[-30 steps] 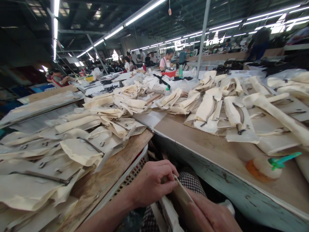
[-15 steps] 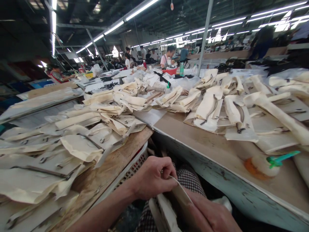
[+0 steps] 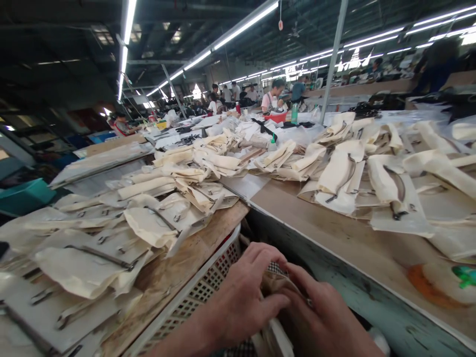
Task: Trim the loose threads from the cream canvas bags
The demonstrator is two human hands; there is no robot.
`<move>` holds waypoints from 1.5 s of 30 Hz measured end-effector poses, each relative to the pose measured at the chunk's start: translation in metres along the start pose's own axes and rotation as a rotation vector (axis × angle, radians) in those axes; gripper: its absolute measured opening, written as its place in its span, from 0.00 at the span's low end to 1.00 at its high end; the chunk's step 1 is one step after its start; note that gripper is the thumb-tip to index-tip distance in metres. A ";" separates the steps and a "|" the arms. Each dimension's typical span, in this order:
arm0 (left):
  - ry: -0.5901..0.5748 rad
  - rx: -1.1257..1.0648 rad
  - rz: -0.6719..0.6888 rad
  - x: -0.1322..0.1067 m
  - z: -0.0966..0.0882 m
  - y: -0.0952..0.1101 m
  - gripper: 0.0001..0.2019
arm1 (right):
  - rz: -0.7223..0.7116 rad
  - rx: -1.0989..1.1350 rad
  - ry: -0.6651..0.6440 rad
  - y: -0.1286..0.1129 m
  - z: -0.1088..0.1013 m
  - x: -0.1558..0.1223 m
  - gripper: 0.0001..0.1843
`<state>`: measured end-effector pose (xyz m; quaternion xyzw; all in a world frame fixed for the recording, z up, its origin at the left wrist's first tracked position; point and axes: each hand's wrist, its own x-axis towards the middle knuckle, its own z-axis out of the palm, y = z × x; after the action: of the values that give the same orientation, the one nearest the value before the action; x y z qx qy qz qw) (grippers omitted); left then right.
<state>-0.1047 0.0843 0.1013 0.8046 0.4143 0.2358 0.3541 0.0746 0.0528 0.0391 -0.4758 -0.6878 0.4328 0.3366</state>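
Left hand [image 3: 251,292] beside basket [image 3: 212,275]; orange liquid [image 3: 427,288] in bottle [image 3: 448,280]

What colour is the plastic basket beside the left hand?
Off-white: the perforated plastic basket shows best in the head view.

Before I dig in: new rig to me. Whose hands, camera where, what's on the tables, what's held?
No machine: these are a person's bare left hand and right hand, seen by one camera worn on the head, looking forward and down. Between them they hold a tan piece; their exact grip is partly hidden. Cream pieces, some with dark strips, lie on the wooden left table and the brown right table, which also bears a bottle. A perforated basket is near the left hand.
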 end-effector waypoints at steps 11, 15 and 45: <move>0.002 -0.087 -0.338 -0.009 0.006 -0.009 0.07 | 0.142 -0.110 0.089 -0.008 0.001 0.002 0.16; -0.061 -0.158 -0.329 -0.002 -0.007 -0.008 0.07 | 0.135 -0.126 0.145 -0.012 -0.005 0.002 0.15; -0.369 0.318 0.316 0.033 -0.020 0.000 0.08 | -0.044 -0.326 0.128 0.004 -0.003 -0.017 0.12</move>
<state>-0.1001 0.1193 0.1171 0.9339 0.2439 0.0697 0.2518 0.0843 0.0385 0.0361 -0.5355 -0.7363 0.2767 0.3075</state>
